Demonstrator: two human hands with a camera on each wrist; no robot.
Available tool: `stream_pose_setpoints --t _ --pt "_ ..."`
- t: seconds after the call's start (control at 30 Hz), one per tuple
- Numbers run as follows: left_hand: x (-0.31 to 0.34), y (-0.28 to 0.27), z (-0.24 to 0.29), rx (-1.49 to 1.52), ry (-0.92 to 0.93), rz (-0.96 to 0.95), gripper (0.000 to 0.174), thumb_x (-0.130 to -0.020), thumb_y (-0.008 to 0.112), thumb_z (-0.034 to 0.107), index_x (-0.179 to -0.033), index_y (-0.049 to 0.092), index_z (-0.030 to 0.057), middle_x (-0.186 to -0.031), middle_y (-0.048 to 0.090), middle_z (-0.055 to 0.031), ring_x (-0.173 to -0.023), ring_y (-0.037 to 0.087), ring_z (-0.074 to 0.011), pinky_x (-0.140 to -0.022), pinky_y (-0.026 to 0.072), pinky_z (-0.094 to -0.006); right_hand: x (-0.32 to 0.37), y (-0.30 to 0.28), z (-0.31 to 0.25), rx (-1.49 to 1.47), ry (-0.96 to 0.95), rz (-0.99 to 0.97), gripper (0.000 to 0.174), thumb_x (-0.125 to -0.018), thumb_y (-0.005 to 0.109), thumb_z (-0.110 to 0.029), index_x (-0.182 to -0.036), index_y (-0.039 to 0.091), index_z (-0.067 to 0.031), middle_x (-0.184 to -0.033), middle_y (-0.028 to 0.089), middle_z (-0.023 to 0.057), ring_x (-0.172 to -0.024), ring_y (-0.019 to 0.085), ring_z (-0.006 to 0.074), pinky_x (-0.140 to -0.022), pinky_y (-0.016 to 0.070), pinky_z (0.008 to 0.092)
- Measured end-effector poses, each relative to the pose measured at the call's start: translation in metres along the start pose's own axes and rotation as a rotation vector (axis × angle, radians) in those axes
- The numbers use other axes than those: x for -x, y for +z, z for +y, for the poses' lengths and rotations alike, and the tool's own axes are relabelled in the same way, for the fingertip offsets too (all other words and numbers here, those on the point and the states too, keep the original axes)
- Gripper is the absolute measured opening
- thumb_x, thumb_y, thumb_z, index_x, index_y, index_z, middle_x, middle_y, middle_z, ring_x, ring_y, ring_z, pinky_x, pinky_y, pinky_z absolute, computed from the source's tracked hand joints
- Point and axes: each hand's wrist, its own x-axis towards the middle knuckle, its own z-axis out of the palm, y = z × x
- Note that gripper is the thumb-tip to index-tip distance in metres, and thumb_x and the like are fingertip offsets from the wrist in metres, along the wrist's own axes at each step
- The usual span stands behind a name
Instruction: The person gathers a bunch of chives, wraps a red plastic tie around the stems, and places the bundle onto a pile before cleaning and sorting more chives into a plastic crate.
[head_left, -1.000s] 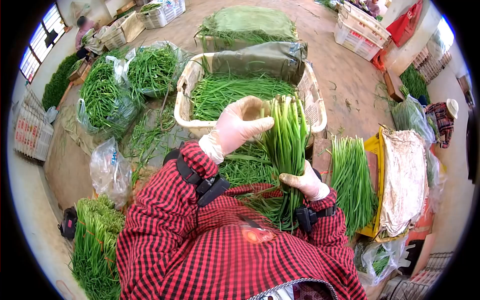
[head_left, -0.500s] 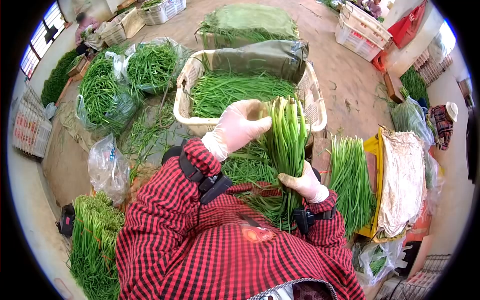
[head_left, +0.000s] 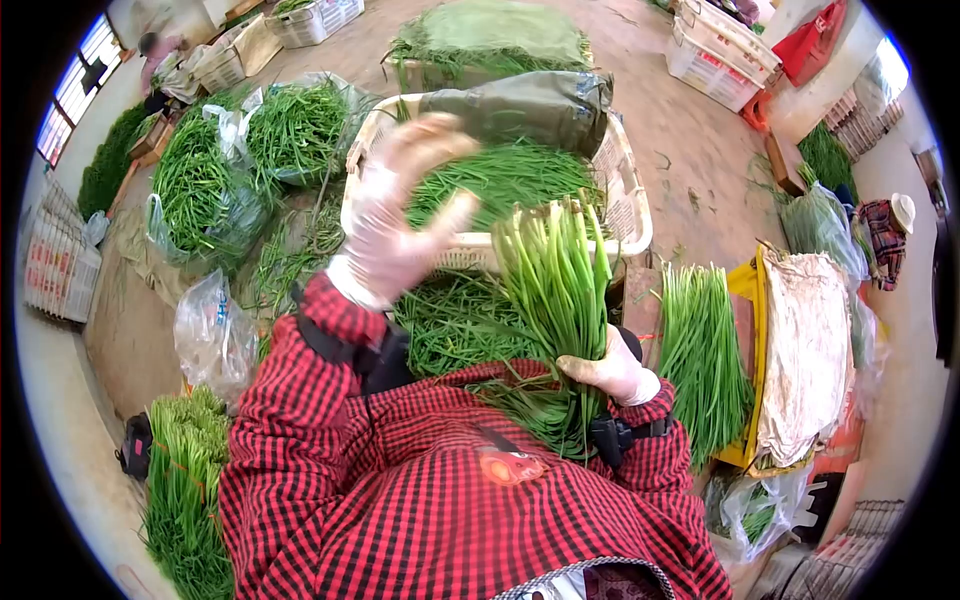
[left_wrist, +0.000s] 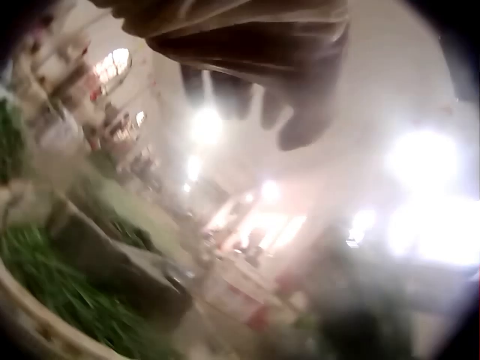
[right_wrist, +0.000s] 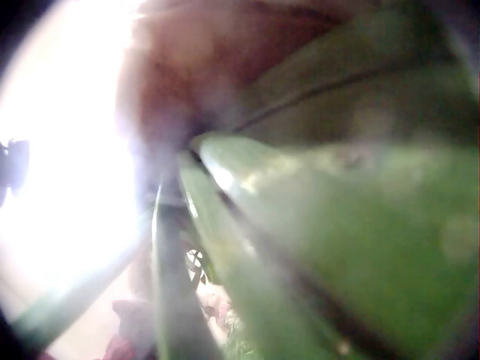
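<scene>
My gloved right hand (head_left: 612, 370) grips a bunch of garlic chives (head_left: 553, 270) round its lower part, pale cut ends up and green leaves hanging toward my lap. Long leaves (right_wrist: 360, 225) fill much of the right wrist view, close to the lens. Away from the bunch, my gloved left hand (head_left: 405, 210) is raised over the left side of a white plastic crate (head_left: 630, 200), blurred, fingers spread and holding nothing. In the left wrist view the left hand's fingers (left_wrist: 300, 124) hang apart at the top. Loose chives (head_left: 510, 185) lie inside the crate.
More loose chives (head_left: 460, 320) lie before my lap. To the right are a neat chive pile (head_left: 700, 360) and a yellow crate (head_left: 745, 380) under a white cloth (head_left: 803, 360). Bagged greens (head_left: 200, 190) stand left, near a clear plastic bag (head_left: 215, 325) and tied bunches (head_left: 190, 490).
The left hand has let go of the bunch's top and swung left and up, fingers opening. The bunch's top has leaned slightly left, while the right hand keeps its grip.
</scene>
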Motion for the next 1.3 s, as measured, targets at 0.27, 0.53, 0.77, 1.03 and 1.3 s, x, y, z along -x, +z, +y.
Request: stream_pose_setpoints --t 0.27,0.53,0.77,1.03,1.3 --pt "0.008 0.035 0.015 0.057 0.039 -0.301 0.031 -0.071 0.08 0.014 -0.1 0.068 0.0094 -0.107 0.063 -0.0102 -0.111 0.059 -0.0334 -0.101 0.0442 -0.0456 0.002 0.0 -0.004 -0.001 0.048 -0.061 0.055 -0.087 0.076 -0.013 -0.137 0.056 -0.0016 -0.125 0.066 0.0043 -0.111 0.059 0.0139 -0.1 0.0464 0.0321" --pt "0.004 0.03 0.014 0.179 0.023 -0.434 0.024 -0.069 0.084 0.013 -0.09 0.072 0.009 -0.106 0.063 -0.0076 -0.113 0.057 -0.0314 -0.099 0.0438 -0.0449 0.0 -0.001 -0.005 -0.042 0.029 -0.092 0.054 -0.085 0.077 -0.014 -0.135 0.058 -0.0016 -0.121 0.067 0.0034 -0.107 0.061 0.0142 -0.096 0.0483 0.0317" --pt "0.005 0.027 -0.016 0.456 -0.352 -0.127 0.003 -0.089 0.075 0.006 -0.091 0.073 0.0052 -0.098 0.069 -0.0048 -0.104 0.062 -0.0157 -0.091 0.0498 -0.0321 0.005 -0.003 -0.003 -0.053 -0.003 0.016 0.053 -0.085 0.078 -0.016 -0.132 0.059 -0.0018 -0.116 0.068 0.0029 -0.102 0.061 0.0138 -0.092 0.0492 0.0309" --pt "0.057 0.038 -0.044 0.878 -0.99 -0.395 0.049 -0.093 0.073 0.041 -0.125 0.063 0.0042 -0.122 0.065 -0.0049 -0.109 0.062 -0.017 -0.098 0.0481 -0.0312 -0.001 -0.004 0.001 -0.16 -0.047 0.117 0.049 -0.086 0.078 -0.013 -0.129 0.059 -0.0015 -0.107 0.068 0.0035 -0.092 0.063 0.0137 -0.084 0.052 0.0301" --pt "0.047 0.054 -0.013 1.278 -0.966 -0.529 0.068 -0.095 0.068 0.046 -0.146 0.049 0.0061 -0.135 0.062 -0.0069 -0.121 0.061 -0.0214 -0.108 0.0449 -0.0426 -0.014 0.011 -0.007 -0.11 0.049 -0.091 0.066 -0.085 0.08 -0.014 -0.143 0.051 -0.001 -0.133 0.063 0.0074 -0.12 0.058 0.017 -0.106 0.0444 0.0346"
